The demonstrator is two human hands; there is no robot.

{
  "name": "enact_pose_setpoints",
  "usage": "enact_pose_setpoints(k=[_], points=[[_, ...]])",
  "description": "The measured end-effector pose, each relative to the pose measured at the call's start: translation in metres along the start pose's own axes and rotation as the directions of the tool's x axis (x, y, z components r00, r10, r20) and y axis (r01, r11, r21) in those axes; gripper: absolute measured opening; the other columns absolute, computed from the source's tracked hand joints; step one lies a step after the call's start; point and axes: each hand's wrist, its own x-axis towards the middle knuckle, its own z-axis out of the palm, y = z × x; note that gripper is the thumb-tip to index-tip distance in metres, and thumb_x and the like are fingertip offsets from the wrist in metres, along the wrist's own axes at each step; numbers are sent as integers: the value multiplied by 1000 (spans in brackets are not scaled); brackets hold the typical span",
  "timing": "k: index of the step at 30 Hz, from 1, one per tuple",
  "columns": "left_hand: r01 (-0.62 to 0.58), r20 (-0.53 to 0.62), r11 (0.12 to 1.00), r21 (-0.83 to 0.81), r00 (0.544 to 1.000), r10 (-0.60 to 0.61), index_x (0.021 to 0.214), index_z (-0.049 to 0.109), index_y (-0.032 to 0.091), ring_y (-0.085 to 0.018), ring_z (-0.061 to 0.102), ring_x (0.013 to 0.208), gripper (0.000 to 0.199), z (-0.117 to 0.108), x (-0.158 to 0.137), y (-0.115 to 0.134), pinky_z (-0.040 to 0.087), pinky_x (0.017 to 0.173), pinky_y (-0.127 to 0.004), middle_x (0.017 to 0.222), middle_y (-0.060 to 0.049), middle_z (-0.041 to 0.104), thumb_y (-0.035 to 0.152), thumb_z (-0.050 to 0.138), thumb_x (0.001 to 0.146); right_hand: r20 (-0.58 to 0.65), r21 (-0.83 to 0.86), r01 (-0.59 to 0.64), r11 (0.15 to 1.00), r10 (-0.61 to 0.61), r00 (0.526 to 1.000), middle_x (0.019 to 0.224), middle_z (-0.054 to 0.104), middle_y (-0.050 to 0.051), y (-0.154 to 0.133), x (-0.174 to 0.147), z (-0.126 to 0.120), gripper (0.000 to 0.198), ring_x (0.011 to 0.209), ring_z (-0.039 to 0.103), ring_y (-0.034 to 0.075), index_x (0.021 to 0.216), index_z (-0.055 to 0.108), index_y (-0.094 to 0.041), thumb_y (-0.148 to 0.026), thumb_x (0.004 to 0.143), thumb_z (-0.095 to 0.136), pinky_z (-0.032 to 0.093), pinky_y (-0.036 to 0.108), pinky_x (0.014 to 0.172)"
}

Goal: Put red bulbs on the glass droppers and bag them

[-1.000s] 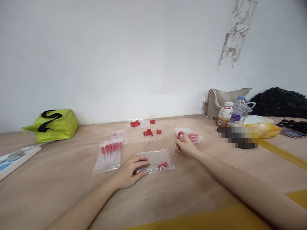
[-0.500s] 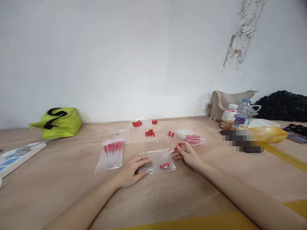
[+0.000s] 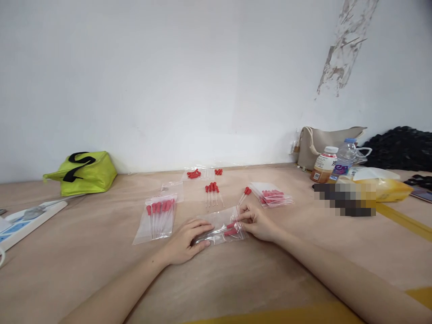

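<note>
A clear zip-lock bag (image 3: 221,218) lies flat on the table, its mouth toward the right. Inside it are two glass droppers, with one red bulb (image 3: 231,231) lower and another dropper's bulb (image 3: 230,225) just above. My left hand (image 3: 189,238) rests on the bag's closed end, thumb and fingers pressing it. At the bag's mouth, my right hand (image 3: 254,222) has its fingers closed at the end of the upper dropper; the exact contact is partly hidden. Loose droppers (image 3: 212,193) lie beyond the bag, and two more droppers (image 3: 245,194) sit behind my right hand.
A filled bag of droppers (image 3: 158,220) lies left; stacked filled bags (image 3: 273,195) lie right. Red bulbs (image 3: 193,173) lie near the wall. Further out are a lime-green bag (image 3: 89,173), a power strip (image 3: 37,220), a drink bottle (image 3: 324,165) and a yellow packet (image 3: 391,190).
My right hand has moved slightly left and down, sliding the dropper into the bag beside the first one. My left hand has stayed on the bag.
</note>
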Motion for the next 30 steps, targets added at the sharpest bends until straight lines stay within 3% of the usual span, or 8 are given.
enact_pose_setpoints(k=[6, 12, 15, 17, 19, 22, 25, 30], points=[[-1, 0, 1000, 12, 1000, 1, 119, 49, 26, -21, 46, 109, 35, 0, 0, -1, 37, 93, -38, 119, -5, 50, 34, 46, 85, -116, -79, -194, 978, 184, 976, 61, 53, 0, 3, 1, 8, 21, 61, 48, 12, 55, 61, -16, -32, 69, 60, 38, 22, 56], [7, 14, 1000, 21, 1000, -7, 119, 50, 27, -21, 44, 112, 35, 1, 0, -2, 35, 96, -39, 121, -4, 49, 34, 46, 85, 219, 86, -155, 984, 133, 967, 63, 57, -1, 7, 3, -12, 25, 62, 51, 11, 63, 58, -15, -35, 76, 50, 40, 22, 58], [-2, 30, 999, 32, 1000, 1, 120, 49, 28, -20, 43, 112, 35, 1, 0, -4, 35, 96, -38, 121, -4, 48, 34, 45, 85, 29, -221, -143, 965, 153, 988, 77, 60, 4, 10, 13, -29, 15, 70, 54, 14, 75, 58, -14, -23, 78, 47, 41, 23, 62], [-15, 33, 999, 33, 999, 13, 120, 49, 28, -21, 43, 112, 35, 1, 0, -4, 35, 96, -39, 122, -5, 48, 34, 44, 86, -81, -569, -129, 813, 100, 992, 89, 58, 8, 12, 25, -36, 16, 76, 54, 15, 81, 58, -13, -13, 78, 42, 41, 24, 65], [-23, 30, 999, 30, 999, 22, 120, 49, 28, -21, 43, 112, 35, 1, 0, -4, 35, 95, -40, 122, -5, 48, 34, 44, 86, -43, -815, -76, 574, 71, 997, 97, 54, 12, 14, 37, -39, 20, 81, 54, 18, 86, 58, -13, -8, 78, 40, 41, 26, 65], [-24, 31, 999, 25, 999, 23, 120, 49, 28, -21, 44, 111, 35, 0, 0, -4, 35, 95, -40, 121, -5, 48, 34, 44, 86, 92, -935, 56, 349, 87, 992, 99, 53, 15, 18, 52, -39, 21, 88, 52, 22, 89, 58, -14, -8, 78, 41, 41, 27, 63], [-15, 26, 1000, 21, 1000, 15, 120, 49, 28, -21, 44, 111, 35, 0, -1, -5, 36, 95, -40, 121, -5, 49, 34, 44, 86, 165, -948, 138, 286, 71, 984, 96, 55, 14, 23, 60, -39, 20, 89, 52, 23, 86, 60, -15, -8, 78, 43, 41, 28, 63], [-17, 11, 1000, 7, 1000, 17, 120, 49, 28, -22, 44, 111, 35, 2, -1, -6, 36, 94, -41, 122, -5, 49, 34, 45, 86, 323, -912, 298, 283, 46, 945, 85, 60, 10, 27, 66, -44, 15, 82, 53, 20, 79, 61, -16, -7, 73, 50, 37, 27, 62]])
